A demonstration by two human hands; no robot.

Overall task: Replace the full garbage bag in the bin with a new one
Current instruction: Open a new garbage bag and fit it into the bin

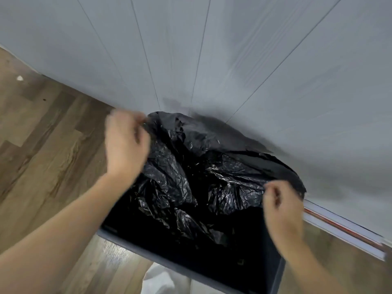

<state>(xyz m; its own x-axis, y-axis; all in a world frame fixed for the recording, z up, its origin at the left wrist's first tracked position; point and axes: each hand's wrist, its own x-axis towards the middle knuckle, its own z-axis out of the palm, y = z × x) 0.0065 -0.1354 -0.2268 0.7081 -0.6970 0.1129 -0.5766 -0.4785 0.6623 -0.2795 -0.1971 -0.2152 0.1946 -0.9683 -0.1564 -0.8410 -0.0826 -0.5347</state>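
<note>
A crumpled black garbage bag [191, 166] lies inside a dark rectangular bin [148, 251] that stands against a grey wall. The bag's edge is draped over the bin's far rim. My left hand [125, 143] pinches the bag's edge at the far left corner of the bin. My right hand [282, 206] pinches the bag's edge at the right side of the bin. The bin's near rim shows bare, with dark interior below it. Both hands are blurred by motion.
Grey panelled wall [233, 60] runs behind the bin. Wood-look floor [42, 145] lies to the left. A white bag-like thing [159, 281] sits on the floor just before the bin. A white and red strip [343, 234] runs along the wall's base at right.
</note>
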